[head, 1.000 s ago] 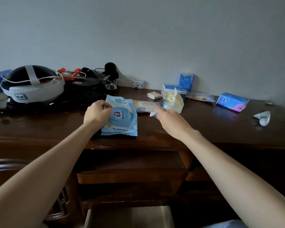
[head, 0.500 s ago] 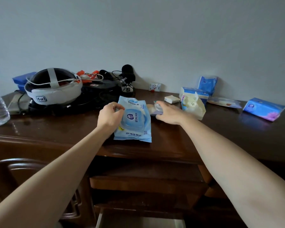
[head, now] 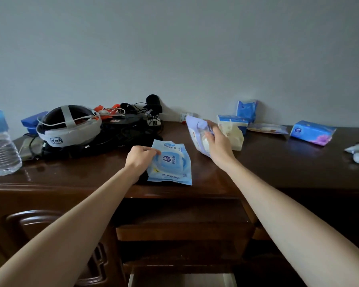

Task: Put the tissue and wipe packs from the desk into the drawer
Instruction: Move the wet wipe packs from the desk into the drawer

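Blue plastic crinkles under the left hand (head: 140,160), whose fingers pinch the wet wipe pack (head: 170,163) lying flat near the front edge of the desk (head: 257,168). Fingers of the right hand (head: 217,145) curl round a pale lilac pack (head: 197,129), tilted up off the wood. Both grips look secure; best lift each clear, then lower them into the open drawer (head: 180,279) below without snagging its front edge.
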